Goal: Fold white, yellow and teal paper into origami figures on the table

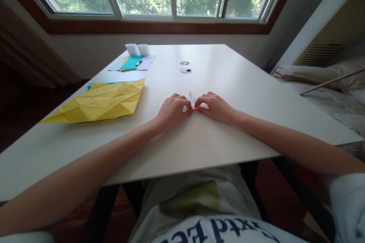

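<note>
Between my two hands stands a small folded piece of white paper point(191, 98), its pointed tip rising above my fingers. My left hand point(176, 108) pinches the paper's near edge from the left, thumb and forefinger pressed together. From the right, my right hand point(213, 105) pinches the same paper, its fingertips almost touching those of the left. Both wrists lie low over the white table point(182, 152). The lower part of the paper is mostly hidden by my fingers.
Left of my hands lies a large creased yellow paper point(99, 102), with blue paper point(89, 85) under it. Farther back are a teal sheet point(132, 62), a pen point(140, 62) and two white boxes point(143, 49). Two round discs point(186, 70) lie beyond my hands.
</note>
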A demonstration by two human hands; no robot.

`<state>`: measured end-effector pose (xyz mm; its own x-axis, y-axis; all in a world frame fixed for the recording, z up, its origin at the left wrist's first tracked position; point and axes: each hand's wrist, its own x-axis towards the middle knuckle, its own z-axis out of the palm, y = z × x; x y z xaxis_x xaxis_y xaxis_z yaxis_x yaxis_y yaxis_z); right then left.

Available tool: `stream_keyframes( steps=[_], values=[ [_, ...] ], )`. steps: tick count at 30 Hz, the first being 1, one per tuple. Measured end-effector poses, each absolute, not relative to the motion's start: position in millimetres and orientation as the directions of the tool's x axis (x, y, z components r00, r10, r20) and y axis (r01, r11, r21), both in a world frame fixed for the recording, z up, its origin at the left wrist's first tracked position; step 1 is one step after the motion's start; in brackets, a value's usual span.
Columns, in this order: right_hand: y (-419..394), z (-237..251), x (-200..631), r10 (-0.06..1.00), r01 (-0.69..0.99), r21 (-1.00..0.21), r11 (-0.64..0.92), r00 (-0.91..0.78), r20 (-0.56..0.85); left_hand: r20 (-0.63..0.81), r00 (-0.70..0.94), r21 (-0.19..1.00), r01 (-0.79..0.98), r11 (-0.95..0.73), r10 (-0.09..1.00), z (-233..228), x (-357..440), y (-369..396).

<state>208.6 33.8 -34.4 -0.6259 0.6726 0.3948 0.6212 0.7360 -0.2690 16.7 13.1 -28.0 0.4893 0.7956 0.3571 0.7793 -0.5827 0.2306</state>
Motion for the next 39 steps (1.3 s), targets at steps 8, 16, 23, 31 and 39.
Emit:
stream_keyframes(
  steps=[8,16,23,31,39],
  values=[
    [41.9,-27.8,216.6,0.660,0.562,-0.350,0.749,-0.678,0.323,0.275,0.532,0.310,0.740,-0.597,0.801,-29.6,8.3,25.6],
    [44.8,-26.6,219.2,0.630,0.539,-0.336,0.772,-0.716,0.301,0.235,0.525,0.331,0.748,-0.575,0.818,-27.4,7.1,24.7],
    [44.4,-27.4,218.3,0.640,0.525,-0.384,0.760,-0.705,0.304,0.247,0.506,0.300,0.771,-0.562,0.826,-26.3,9.2,20.7],
    [49.5,-34.5,223.4,0.679,0.538,-0.429,0.726,-0.658,0.324,0.270,0.516,0.291,0.761,-0.579,0.813,-28.8,8.6,16.1],
    [50.7,-37.5,227.0,0.710,0.610,-0.367,0.702,-0.633,0.308,0.358,0.473,0.419,0.689,-0.591,0.805,-28.9,3.4,21.7]
  ],
)
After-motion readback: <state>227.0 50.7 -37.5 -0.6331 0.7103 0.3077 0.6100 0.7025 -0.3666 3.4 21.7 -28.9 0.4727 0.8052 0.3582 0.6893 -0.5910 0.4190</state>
